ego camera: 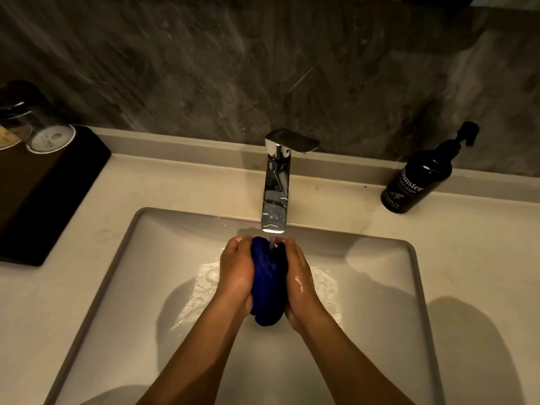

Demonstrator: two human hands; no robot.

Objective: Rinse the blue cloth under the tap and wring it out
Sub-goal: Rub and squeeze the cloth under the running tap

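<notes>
Head view, looking down into a white rectangular basin (122,258). Chrome mixer tap (276,185) running; a thin stream falls from the spout onto the top of the blue cloth (267,285).

Cloth location: bunched into a compact wad, held between the two palms directly under the spout, above the basin floor and clear of it as far as can be judged.

Left hand (236,273): fingers curled and clamped on the left side of the wad. Right hand (298,279): fingers likewise closed around the right side; skin shows a wet sheen. Both hands press inward against each other.

Water pools and splashes on the basin floor to either side of the hands.

Step in hand, by judgement: the rinse, with the cloth being squeezed under the flow. Wringing proper not yet done, since the water lands on the cloth.

Next move calls for: taking the wad out of the stream, or shutting the lever, then gripping the two ends and twisting in opposite senses over the basin so runoff stays inside.

Bystanders: black hand wash pump bottle (418,182) on the counter at right, black tray (52,194) with upturned glasses (49,133) at left. Both well apart from the hands.
</notes>
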